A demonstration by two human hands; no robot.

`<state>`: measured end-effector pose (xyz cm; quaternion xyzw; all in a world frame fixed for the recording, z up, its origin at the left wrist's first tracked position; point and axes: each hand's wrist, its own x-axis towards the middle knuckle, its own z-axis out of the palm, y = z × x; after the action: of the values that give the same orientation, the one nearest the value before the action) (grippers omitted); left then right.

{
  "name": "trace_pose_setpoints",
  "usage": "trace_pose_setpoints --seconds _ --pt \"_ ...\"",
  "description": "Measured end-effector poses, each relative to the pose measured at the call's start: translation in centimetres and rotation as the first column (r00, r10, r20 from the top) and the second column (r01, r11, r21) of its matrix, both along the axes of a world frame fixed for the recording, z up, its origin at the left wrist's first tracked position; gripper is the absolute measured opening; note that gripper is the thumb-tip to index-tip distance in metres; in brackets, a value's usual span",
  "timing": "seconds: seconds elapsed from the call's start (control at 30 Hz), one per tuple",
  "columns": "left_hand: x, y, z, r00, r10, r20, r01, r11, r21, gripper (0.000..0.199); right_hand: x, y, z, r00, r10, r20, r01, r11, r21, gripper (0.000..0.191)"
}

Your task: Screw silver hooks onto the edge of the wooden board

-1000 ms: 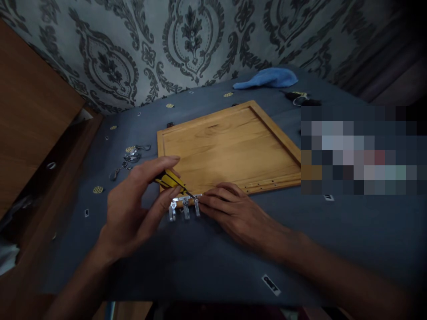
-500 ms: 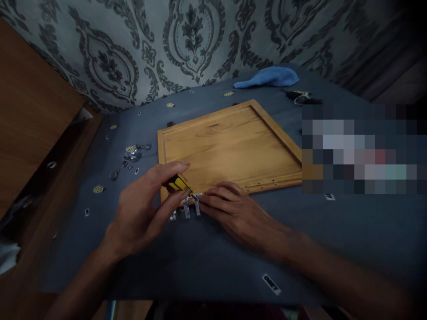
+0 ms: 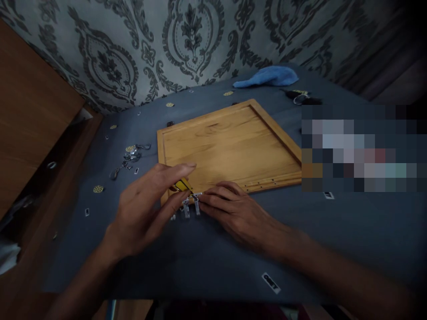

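Left hand [image 3: 138,211]: thumb and fingers clamped on the yellow-and-black handle of a screwdriver [image 3: 182,184], with a gap behind the pinch.
Right hand [image 3: 238,213]: fingers side by side, lying over the near edge of a wooden board [image 3: 230,153], tips at a metal fitting [image 3: 196,206]; whether they grip it, I cannot tell, the thumb being hidden.
Screwdriver end: aimed toward 4 o'clock at the fitting; the contact is too small to make out.
Metal fitting: silvery, at the board's 7 o'clock edge, narrow tabs pointing to 6 o'clock; its left part is mostly behind the left hand.
Wooden board: streaked grain, raised rim, small dark dots at 5 o'clock; the 4 o'clock corner is cut off by pixelation.
Chain-like metal pieces [image 3: 132,155]: tangled, toward 9 o'clock from the board.
Blue cloth [image 3: 270,77]: soft, crumpled, toward 1 o'clock.
Table [image 3: 300,258]: matte blue-grey, printed with small motifs.
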<state>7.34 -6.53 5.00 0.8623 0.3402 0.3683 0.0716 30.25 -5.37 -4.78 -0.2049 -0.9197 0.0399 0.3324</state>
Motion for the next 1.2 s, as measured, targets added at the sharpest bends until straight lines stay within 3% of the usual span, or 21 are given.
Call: trace_pose_setpoints --seconds 0.13,0.37,0.63,0.87,1.13,1.2 --pt "-0.02 0.13 0.02 1.0 -0.011 0.018 0.011 1.0 -0.022 0.054 0.06 0.03 -0.07 1.0 0.011 0.004 -0.011 1.0 -0.012 0.034" --pt "0.49 0.12 -0.01 0.997 0.073 0.008 -0.074 0.992 0.107 0.044 -0.04 -0.04 0.16 1.0 -0.018 0.0 0.018 1.0 -0.001 0.032" --pt "0.09 -0.14 -0.7 0.99 0.135 0.05 -0.135 0.991 -0.022 0.042 0.1 0.03 -0.16 1.0 0.006 -0.014 -0.006 1.0 -0.009 0.028" --pt "0.13 -0.23 -0.04 0.996 0.066 0.053 -0.062 0.996 -0.062 0.047 0.08 0.02 0.03 1.0 -0.005 0.012 0.005 1.0 -0.012 0.032" --pt "0.49 0.13 0.02 0.996 0.087 -0.018 -0.085 0.99 0.112 0.045 -0.08 -0.03 0.05 1.0 -0.016 -0.013 0.016 1.0 -0.002 0.032" --pt "0.58 0.07 -0.05 0.996 0.085 0.008 -0.085 0.991 0.102 0.045 -0.08 -0.03 0.05 1.0 -0.015 -0.021 0.015 1.0 -0.003 0.031"
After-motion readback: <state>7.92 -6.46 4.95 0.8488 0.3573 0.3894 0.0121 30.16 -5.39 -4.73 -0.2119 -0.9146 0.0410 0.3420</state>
